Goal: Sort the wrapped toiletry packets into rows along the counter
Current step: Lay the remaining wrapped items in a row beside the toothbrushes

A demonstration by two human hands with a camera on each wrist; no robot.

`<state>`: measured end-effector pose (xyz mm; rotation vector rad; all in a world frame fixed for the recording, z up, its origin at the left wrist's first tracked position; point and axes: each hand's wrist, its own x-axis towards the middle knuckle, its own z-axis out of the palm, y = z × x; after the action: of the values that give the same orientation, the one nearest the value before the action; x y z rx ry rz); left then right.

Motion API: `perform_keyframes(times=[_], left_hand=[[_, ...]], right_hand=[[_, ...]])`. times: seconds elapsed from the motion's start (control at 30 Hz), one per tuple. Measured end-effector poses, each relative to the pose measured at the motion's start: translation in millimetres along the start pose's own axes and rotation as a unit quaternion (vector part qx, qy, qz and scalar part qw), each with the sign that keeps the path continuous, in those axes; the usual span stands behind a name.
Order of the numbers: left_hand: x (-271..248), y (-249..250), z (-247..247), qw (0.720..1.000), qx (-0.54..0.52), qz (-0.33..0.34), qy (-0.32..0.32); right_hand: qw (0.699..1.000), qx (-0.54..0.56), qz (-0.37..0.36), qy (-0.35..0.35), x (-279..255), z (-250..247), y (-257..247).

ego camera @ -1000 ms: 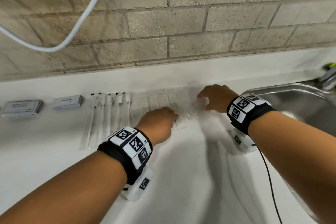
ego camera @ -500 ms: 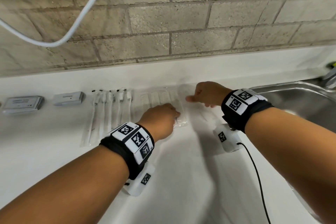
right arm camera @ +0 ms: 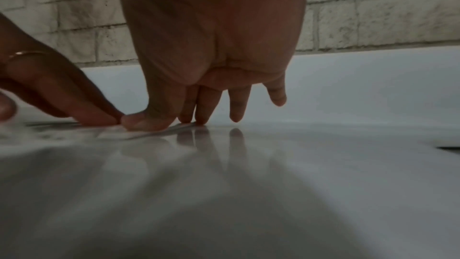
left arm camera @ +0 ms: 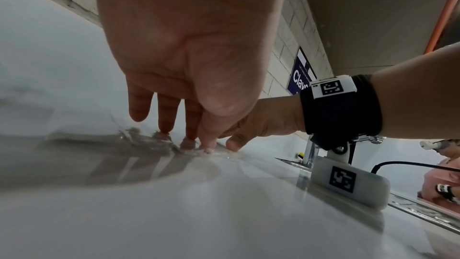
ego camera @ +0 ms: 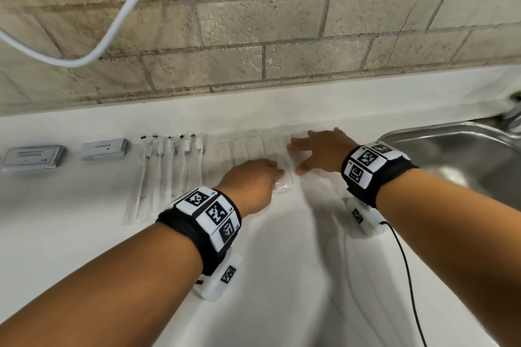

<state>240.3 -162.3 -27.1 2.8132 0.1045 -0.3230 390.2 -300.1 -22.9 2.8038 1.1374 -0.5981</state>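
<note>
Left hand [ego camera: 251, 177]: stretched forward over the white counter [ego camera: 84, 234], palm down, fingers fairly straight, tips pressing the clear comb packets [ego camera: 253, 149]; nothing gripped.
Left fingers [left arm camera: 166, 117]: seen from the left wrist view pointing down, tips on the crinkled clear wrap; little finger lifted off the surface.
Right hand [ego camera: 318, 152]: reaching from the sink [ego camera: 465, 155] side, palm down, fingers spread and straight, flat on the packet nearest the sink; released, not clenched.
Right thumb [right arm camera: 147, 121]: pressed flat on the packet edge, touching a left fingertip; index and middle tips on the wrap, little finger raised.
Comb packets: in a row just left of the sink, side by side, parallel, under both hands.
Toothbrush packets [ego camera: 169, 172]: long clear sleeves in a row, further left of the sink, beside the comb packets.
Small white box [ego camera: 104, 148]: left of the toothbrush packets, far from the sink.
Grey flat packets [ego camera: 32, 159]: stacked, the farthest from the sink.
Only in head view: the whole row order, the white cable [ego camera: 112, 22] on the brick wall.
Only in left wrist view: a blue sign [left arm camera: 300, 78] on the wall above the sink side, another person [left arm camera: 445, 174] at the far right.
Only in right wrist view: a thin ring [right arm camera: 27, 54] on a left finger.
</note>
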Motion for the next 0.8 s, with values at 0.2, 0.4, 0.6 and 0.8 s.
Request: perform_keyframes(times=[0.2, 0.4, 0.6, 0.8], left_hand=[[-4.0, 1.5, -4.1, 1.000, 0.008, -0.016, 0.013], [-19.9, -20.5, -18.4, 0.989, 0.039, -0.118, -0.077], [-22.4, -23.1, -10.3, 0.987, 0.026, -0.108, -0.113], [-17.9, -23.4, -12.7, 0.988, 0.034, -0.104, -0.113]], right_hand=[[0.999, 0.033, -0.011, 0.006, -0.9, -1.6, -6.9], [0.994, 0.086, -0.044, 0.042, -4.2, -0.2, -6.5], [0.997, 0.006, -0.076, -0.007, -4.5, 2.2, -19.4], [0.997, 0.036, -0.067, -0.013, -5.1, 2.0, -16.5]])
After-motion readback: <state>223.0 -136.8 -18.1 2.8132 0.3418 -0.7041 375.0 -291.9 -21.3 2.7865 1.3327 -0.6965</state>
